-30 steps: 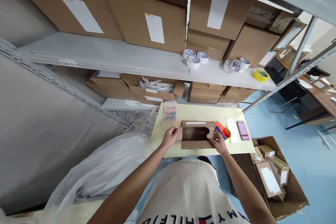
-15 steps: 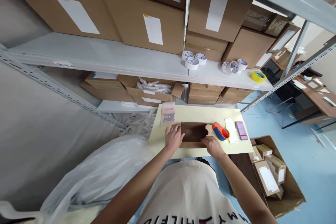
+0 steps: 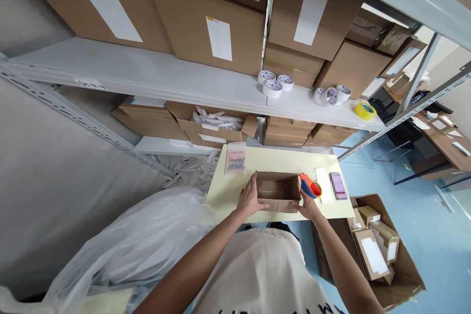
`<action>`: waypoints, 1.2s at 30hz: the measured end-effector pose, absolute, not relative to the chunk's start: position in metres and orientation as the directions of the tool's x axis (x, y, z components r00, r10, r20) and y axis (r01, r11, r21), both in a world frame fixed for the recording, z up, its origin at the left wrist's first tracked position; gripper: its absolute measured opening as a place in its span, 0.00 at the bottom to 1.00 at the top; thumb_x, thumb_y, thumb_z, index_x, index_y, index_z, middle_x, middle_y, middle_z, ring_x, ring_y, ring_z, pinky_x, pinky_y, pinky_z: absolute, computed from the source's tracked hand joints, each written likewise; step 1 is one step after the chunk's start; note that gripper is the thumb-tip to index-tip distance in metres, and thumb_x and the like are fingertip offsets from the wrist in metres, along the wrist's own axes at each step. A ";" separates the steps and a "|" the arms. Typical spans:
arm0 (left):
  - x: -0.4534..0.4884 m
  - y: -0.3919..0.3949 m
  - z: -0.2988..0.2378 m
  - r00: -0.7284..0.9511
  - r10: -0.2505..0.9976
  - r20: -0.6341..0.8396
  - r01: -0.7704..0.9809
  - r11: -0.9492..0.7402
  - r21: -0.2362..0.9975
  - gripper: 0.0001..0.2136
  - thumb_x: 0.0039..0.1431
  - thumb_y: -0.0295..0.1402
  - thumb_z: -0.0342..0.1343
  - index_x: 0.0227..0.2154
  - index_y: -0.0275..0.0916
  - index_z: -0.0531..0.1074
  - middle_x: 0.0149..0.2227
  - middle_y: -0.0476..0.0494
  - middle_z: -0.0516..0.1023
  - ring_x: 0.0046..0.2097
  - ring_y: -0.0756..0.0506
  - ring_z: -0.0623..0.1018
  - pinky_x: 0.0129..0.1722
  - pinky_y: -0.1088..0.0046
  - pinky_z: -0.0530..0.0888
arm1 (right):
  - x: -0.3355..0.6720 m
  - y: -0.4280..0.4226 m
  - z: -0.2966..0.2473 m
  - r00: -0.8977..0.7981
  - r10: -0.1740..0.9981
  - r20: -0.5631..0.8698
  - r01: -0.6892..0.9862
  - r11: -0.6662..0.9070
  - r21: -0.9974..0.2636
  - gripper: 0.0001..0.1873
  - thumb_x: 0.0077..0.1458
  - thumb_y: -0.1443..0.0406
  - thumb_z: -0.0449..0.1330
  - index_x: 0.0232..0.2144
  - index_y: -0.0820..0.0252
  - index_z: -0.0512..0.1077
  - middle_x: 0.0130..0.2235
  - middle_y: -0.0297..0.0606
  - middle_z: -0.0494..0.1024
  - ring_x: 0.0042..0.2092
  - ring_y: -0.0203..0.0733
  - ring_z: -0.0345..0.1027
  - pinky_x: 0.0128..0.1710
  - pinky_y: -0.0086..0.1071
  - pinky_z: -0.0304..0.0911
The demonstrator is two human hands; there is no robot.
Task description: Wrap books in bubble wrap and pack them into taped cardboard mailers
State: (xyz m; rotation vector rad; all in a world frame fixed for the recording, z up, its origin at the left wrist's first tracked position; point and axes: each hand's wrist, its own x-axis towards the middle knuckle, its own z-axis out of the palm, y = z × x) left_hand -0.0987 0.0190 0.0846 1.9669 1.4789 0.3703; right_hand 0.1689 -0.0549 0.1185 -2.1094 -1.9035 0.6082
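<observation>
A small cardboard box [image 3: 277,205] stands on the pale yellow table with its top open, and I see nothing inside. My left hand [image 3: 250,199] grips its left end, thumb along the front wall. Around the right front corner, my right hand [image 3: 307,206] holds the box with the thumb in front. Just right of the box is a red and blue tape dispenser [image 3: 311,186]. White paper slips [image 3: 324,185] and a purple packet [image 3: 338,186] lie beyond it. On the table's left side rests a pinkish plastic packet [image 3: 235,158].
Tape rolls [image 3: 272,88] and a yellow tape roll [image 3: 364,110] sit on the grey shelf [image 3: 165,66] ahead. A large carton [image 3: 403,274] of packed boxes stands on the floor at right. Plastic sheeting [image 3: 147,240] bulges at left.
The end flap that stood up inside the box at right is no longer visible. Both hands have shifted from the top edges to the box's outer ends, thumbs on the front wall.
</observation>
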 end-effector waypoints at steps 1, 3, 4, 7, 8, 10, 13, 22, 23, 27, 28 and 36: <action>-0.098 0.020 0.083 0.329 0.934 -0.141 0.732 -0.158 0.663 0.62 0.36 0.44 0.70 0.68 0.33 0.35 0.69 0.21 0.45 0.69 0.29 0.53 0.62 0.51 0.59 | 0.171 -0.053 0.118 0.066 0.989 -0.136 0.901 -0.117 -0.417 0.30 0.53 0.59 0.60 0.58 0.60 0.65 0.55 0.50 0.73 0.56 0.56 0.67 0.51 0.47 0.65; -0.098 0.022 0.081 0.333 0.934 -0.128 0.695 -0.151 0.703 0.61 0.36 0.43 0.70 0.68 0.35 0.35 0.69 0.23 0.46 0.69 0.30 0.53 0.63 0.53 0.60 | 0.174 -0.048 0.122 0.076 0.994 -0.077 0.945 -0.096 -0.313 0.27 0.54 0.60 0.59 0.56 0.60 0.67 0.57 0.51 0.71 0.59 0.57 0.63 0.55 0.50 0.61; -0.097 0.023 0.079 0.330 0.935 -0.126 0.679 -0.143 0.720 0.61 0.37 0.43 0.70 0.68 0.35 0.36 0.69 0.24 0.47 0.69 0.30 0.53 0.63 0.53 0.60 | 0.175 -0.044 0.126 0.066 0.997 -0.028 0.960 -0.071 -0.272 0.26 0.55 0.60 0.58 0.55 0.60 0.68 0.58 0.51 0.69 0.59 0.58 0.62 0.56 0.51 0.59; -0.095 0.025 0.075 0.305 0.945 -0.118 0.638 -0.111 0.762 0.60 0.37 0.42 0.70 0.68 0.37 0.37 0.70 0.27 0.48 0.69 0.30 0.53 0.63 0.53 0.60 | 0.178 -0.028 0.139 -0.069 0.997 0.044 0.969 0.077 -0.236 0.26 0.57 0.59 0.56 0.57 0.59 0.67 0.61 0.49 0.67 0.58 0.57 0.62 0.57 0.50 0.56; -0.094 0.025 0.072 0.296 0.949 -0.109 0.622 -0.105 0.776 0.60 0.37 0.42 0.70 0.68 0.38 0.37 0.70 0.27 0.48 0.69 0.30 0.54 0.63 0.53 0.60 | 0.180 -0.021 0.142 -0.110 0.993 0.043 0.965 0.117 -0.236 0.28 0.57 0.59 0.56 0.59 0.58 0.66 0.62 0.48 0.66 0.58 0.57 0.62 0.57 0.50 0.56; -0.092 0.025 0.068 0.281 0.956 -0.087 0.592 -0.101 0.800 0.61 0.36 0.41 0.71 0.68 0.40 0.37 0.70 0.29 0.49 0.69 0.29 0.54 0.63 0.52 0.60 | 0.184 -0.009 0.148 -0.152 0.988 0.013 0.962 0.151 -0.230 0.32 0.56 0.57 0.58 0.62 0.57 0.62 0.65 0.47 0.63 0.58 0.58 0.61 0.57 0.51 0.55; -0.093 0.025 0.064 0.281 0.956 -0.079 0.563 -0.098 0.821 0.62 0.35 0.42 0.71 0.69 0.43 0.36 0.70 0.30 0.48 0.69 0.29 0.54 0.64 0.51 0.60 | 0.190 0.008 0.149 -0.161 0.984 -0.080 0.963 0.138 -0.232 0.40 0.54 0.55 0.60 0.66 0.54 0.54 0.68 0.45 0.55 0.58 0.60 0.60 0.56 0.51 0.56; -0.096 0.031 0.063 0.274 0.952 -0.134 0.548 -0.040 0.835 0.64 0.32 0.41 0.73 0.69 0.43 0.37 0.69 0.29 0.50 0.68 0.29 0.55 0.64 0.50 0.58 | 0.219 0.031 0.119 -0.197 0.941 -0.274 0.826 0.010 -0.563 0.54 0.49 0.53 0.64 0.69 0.49 0.37 0.70 0.46 0.47 0.66 0.54 0.53 0.60 0.48 0.57; -0.096 0.033 0.064 0.275 0.951 -0.139 0.551 -0.038 0.833 0.64 0.31 0.41 0.73 0.69 0.42 0.38 0.69 0.29 0.50 0.68 0.30 0.55 0.64 0.50 0.58 | 0.220 0.031 0.115 -0.208 0.940 -0.272 0.807 0.008 -0.591 0.55 0.49 0.53 0.64 0.69 0.49 0.36 0.70 0.46 0.47 0.66 0.53 0.52 0.60 0.48 0.56; -0.093 0.037 0.066 0.281 0.947 -0.157 0.572 -0.034 0.820 0.64 0.32 0.43 0.73 0.69 0.41 0.37 0.69 0.29 0.49 0.68 0.31 0.54 0.65 0.51 0.57 | 0.217 0.029 0.104 -0.147 0.955 -0.256 0.805 -0.036 -0.593 0.53 0.52 0.50 0.61 0.69 0.51 0.37 0.70 0.50 0.47 0.69 0.57 0.45 0.62 0.56 0.52; -0.093 0.038 0.067 0.278 0.947 -0.161 0.577 -0.031 0.816 0.64 0.32 0.43 0.73 0.69 0.41 0.37 0.70 0.29 0.48 0.69 0.31 0.54 0.65 0.52 0.56 | 0.214 0.028 0.103 -0.100 0.963 -0.250 0.834 -0.056 -0.549 0.50 0.53 0.49 0.60 0.69 0.51 0.39 0.70 0.51 0.45 0.69 0.61 0.41 0.61 0.61 0.49; -0.105 0.038 0.072 0.327 0.945 -0.018 0.589 -0.189 0.786 0.52 0.45 0.47 0.67 0.68 0.38 0.45 0.69 0.30 0.51 0.69 0.33 0.55 0.66 0.52 0.58 | 0.153 -0.008 0.133 -0.028 1.000 0.011 0.976 0.030 -0.214 0.48 0.54 0.53 0.61 0.69 0.59 0.44 0.71 0.57 0.31 0.69 0.75 0.23 0.58 0.76 0.32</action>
